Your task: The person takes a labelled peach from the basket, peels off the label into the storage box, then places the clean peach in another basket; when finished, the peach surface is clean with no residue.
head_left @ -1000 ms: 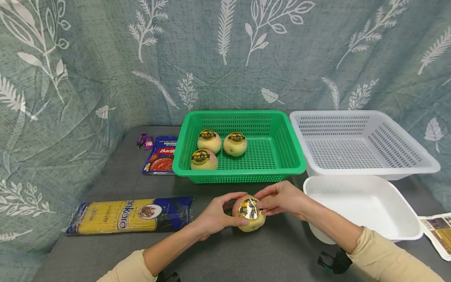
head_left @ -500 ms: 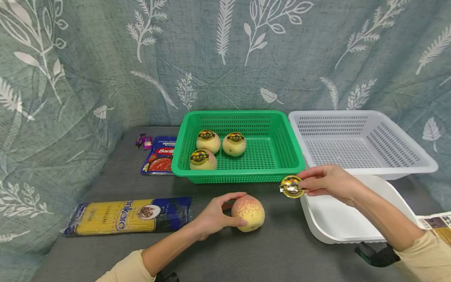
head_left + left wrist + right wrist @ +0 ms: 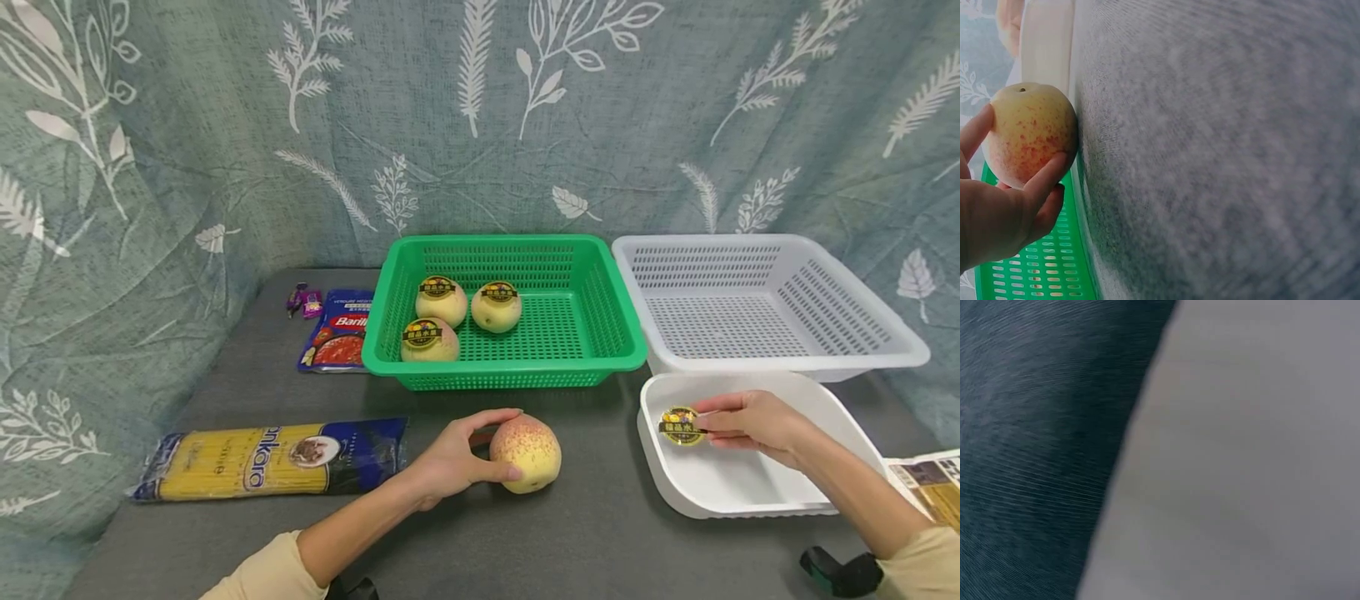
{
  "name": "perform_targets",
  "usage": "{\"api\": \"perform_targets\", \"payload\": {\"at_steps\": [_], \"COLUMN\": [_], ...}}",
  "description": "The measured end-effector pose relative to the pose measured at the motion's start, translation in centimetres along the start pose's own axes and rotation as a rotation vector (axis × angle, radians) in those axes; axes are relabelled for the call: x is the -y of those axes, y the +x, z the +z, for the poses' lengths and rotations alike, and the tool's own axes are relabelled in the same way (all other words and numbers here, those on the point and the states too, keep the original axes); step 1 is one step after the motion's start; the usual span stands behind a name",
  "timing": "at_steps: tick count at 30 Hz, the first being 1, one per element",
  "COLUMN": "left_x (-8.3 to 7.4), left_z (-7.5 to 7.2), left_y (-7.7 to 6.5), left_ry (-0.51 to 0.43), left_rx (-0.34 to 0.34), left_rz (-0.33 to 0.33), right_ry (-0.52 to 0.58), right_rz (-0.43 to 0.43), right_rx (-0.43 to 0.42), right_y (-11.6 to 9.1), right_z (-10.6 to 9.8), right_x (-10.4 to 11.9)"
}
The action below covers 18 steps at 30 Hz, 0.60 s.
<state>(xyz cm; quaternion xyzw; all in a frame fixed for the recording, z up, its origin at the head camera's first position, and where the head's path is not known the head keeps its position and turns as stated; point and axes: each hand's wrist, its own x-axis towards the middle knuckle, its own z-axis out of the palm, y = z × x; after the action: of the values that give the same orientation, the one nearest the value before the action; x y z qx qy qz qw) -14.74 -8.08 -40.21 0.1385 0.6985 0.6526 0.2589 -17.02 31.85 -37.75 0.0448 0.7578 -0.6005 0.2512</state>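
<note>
While the left hand (image 3: pixel 457 458) is gripping the peach (image 3: pixel 531 454) left of the white tub (image 3: pixel 738 483), the right hand (image 3: pixel 761 423) is pinching a round label (image 3: pixel 679 427) over that tub's left end; lowering it before letting go should be preventing drift.

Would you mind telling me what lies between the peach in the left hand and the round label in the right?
Going from the peach to the label, the head view shows bare grey tabletop, then the white tub's left rim.
</note>
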Motion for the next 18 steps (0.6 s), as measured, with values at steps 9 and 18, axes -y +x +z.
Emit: {"api": "perform_targets", "payload": {"at_steps": [9,18], "left_x": [0.0,0.0], "left_z": [-0.1,-0.1], "left_y": [-0.1,-0.1], "left_ry": [-0.002,-0.013], "left_rx": [0.011,0.012], "left_rz": [0.010,0.002], "right_ry": [-0.223,-0.517], "right_rz": [0.034,-0.012], "right_rx": [-0.127,-0.233], "right_y": [1.4,1.2], "right_z": [1.6,2.6], "right_x": [-1.0,-0.3]}}
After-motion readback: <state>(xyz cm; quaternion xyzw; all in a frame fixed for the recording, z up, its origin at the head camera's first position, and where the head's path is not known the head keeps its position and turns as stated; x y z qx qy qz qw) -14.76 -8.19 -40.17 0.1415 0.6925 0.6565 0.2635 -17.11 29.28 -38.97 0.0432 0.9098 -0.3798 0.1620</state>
